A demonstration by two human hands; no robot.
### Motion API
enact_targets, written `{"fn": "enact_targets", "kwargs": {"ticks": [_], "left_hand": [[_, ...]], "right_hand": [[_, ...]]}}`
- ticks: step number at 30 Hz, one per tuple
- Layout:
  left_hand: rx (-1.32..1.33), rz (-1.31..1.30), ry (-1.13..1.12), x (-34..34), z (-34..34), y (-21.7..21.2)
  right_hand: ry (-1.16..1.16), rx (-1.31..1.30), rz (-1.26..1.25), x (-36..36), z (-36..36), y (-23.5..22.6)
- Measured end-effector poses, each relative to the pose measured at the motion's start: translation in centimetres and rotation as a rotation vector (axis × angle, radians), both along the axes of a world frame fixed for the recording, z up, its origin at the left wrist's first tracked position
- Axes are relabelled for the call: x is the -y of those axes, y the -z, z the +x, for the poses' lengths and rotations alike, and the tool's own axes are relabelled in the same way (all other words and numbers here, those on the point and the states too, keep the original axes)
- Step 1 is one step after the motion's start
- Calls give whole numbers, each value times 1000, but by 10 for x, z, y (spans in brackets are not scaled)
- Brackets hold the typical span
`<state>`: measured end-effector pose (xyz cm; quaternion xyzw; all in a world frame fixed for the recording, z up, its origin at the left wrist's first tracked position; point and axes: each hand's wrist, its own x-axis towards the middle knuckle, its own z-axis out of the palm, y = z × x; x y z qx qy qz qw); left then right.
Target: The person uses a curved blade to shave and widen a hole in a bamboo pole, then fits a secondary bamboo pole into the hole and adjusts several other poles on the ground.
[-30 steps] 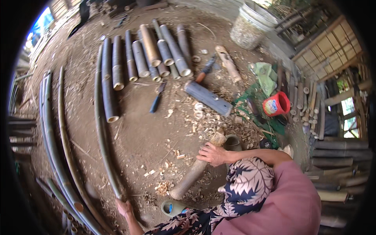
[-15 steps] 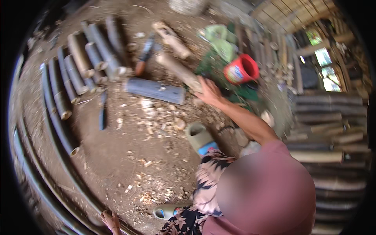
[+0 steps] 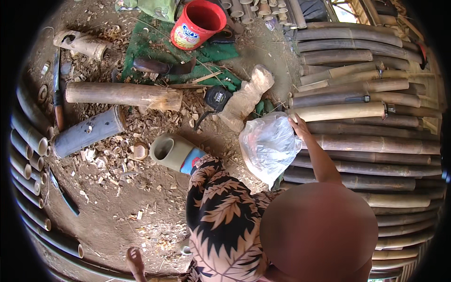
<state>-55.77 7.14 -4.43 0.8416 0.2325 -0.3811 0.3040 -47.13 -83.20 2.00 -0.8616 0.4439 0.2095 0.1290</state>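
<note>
My right hand (image 3: 299, 127) reaches to the near end of a pale bamboo pole (image 3: 340, 112) in the stack on the right. Its fingers are apart and touch or nearly touch that end. Just beside it is a clear plastic bag (image 3: 270, 145), its contents hard to make out. My left hand (image 3: 135, 262) is at the lower left, above the ground, fingers loosely curled and holding nothing. A cut bamboo length with a frayed end (image 3: 117, 95) lies in front of me, near a dark grey bamboo piece (image 3: 89, 131).
A red bucket (image 3: 199, 23), a dark-handled blade (image 3: 162, 66) and green netting (image 3: 145, 42) lie ahead. A tape measure (image 3: 217, 97) sits by a rough wooden block (image 3: 246, 98). Knives (image 3: 58, 101) and bamboo sections (image 3: 28, 127) are at the left, wood chips (image 3: 108, 164) around.
My view has swung to the right. The right hand has left the cut bamboo length for the stack's edge. The left hand has come off the long pole.
</note>
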Motion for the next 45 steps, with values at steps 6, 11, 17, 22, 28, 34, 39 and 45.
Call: {"fn": "enact_targets", "kwargs": {"ticks": [6,11,17,22,28,34,39,45], "left_hand": [[-25,-177,233,90,63,-10],[-496,-628,461,246,60,-13],[-179,-995,186,429,-118,78],[-251,-643,362,426,-30,30],[-25,-602,268,449,-59,34],[-163,-464,296,450,-80,18],[-122,-450,246,458,-101,42],[-182,-453,260,448,-46,12]], "right_hand": [[200,41,580,-15,-11,61],[137,-19,918,-22,-147,99],[-440,-658,938,-184,24,34],[-1126,-633,1099,-333,159,0],[-1716,536,335,-513,327,54],[-1618,363,311,-547,318,57],[-1940,772,1061,-550,204,26],[-2799,263,522,-495,132,77]]}}
